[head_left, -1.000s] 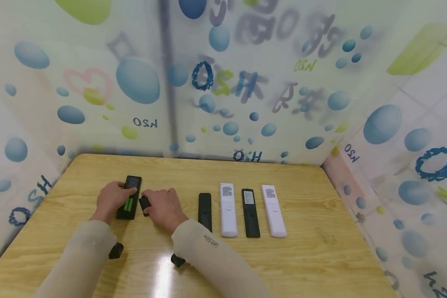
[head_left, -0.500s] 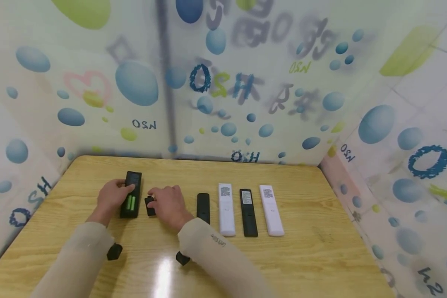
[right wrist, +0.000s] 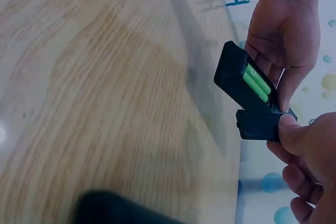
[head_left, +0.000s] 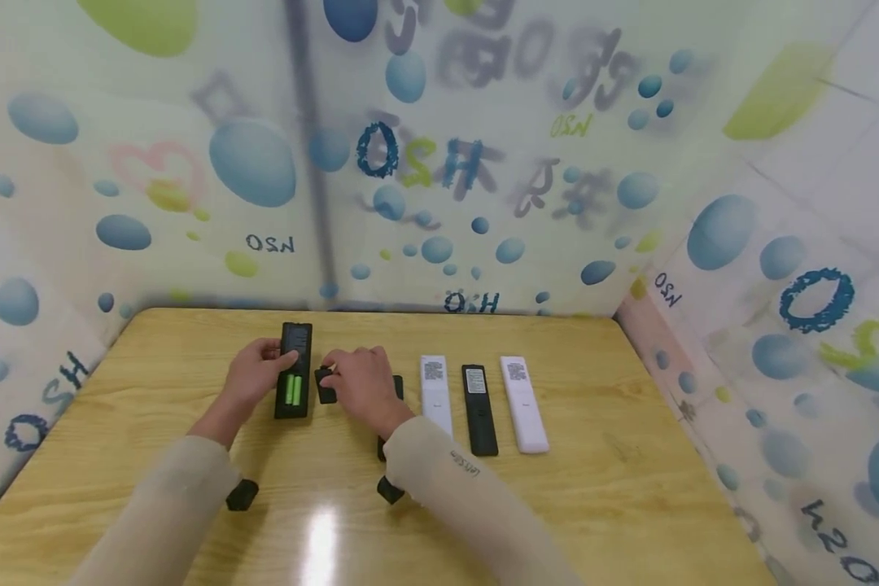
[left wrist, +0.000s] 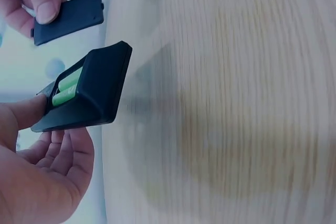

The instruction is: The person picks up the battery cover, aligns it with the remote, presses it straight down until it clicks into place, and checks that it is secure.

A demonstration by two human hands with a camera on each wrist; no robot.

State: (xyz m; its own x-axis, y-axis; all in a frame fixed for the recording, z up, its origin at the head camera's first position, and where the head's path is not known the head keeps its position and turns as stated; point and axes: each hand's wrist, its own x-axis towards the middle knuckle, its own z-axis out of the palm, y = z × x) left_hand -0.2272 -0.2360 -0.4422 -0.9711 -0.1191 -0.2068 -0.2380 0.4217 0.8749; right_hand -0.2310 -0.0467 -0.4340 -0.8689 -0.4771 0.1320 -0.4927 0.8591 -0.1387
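Note:
My left hand (head_left: 255, 373) grips a black remote control (head_left: 293, 370) by its side, thumb on its back and fingers beneath. Two green batteries (left wrist: 67, 86) lie side by side in its uncovered compartment. Just to the right, my right hand (head_left: 364, 384) pinches a small black battery cover (left wrist: 69, 17) between thumb and fingers. In the left wrist view the cover is apart from the remote; the right wrist view has it overlapping the remote's far end. Both things are held above the wooden table (head_left: 322, 488).
Right of my hands a black remote (head_left: 399, 387), partly behind my right hand and sleeve, lies beside a white remote (head_left: 435, 391). Farther right are another black remote (head_left: 479, 411) and another white one (head_left: 525, 404). A patterned curtain wall (head_left: 410, 203) stands behind the table.
The left hand has lifted the remote and brought it rightward. The right hand, holding the cover, has also moved right. The view has shifted slightly.

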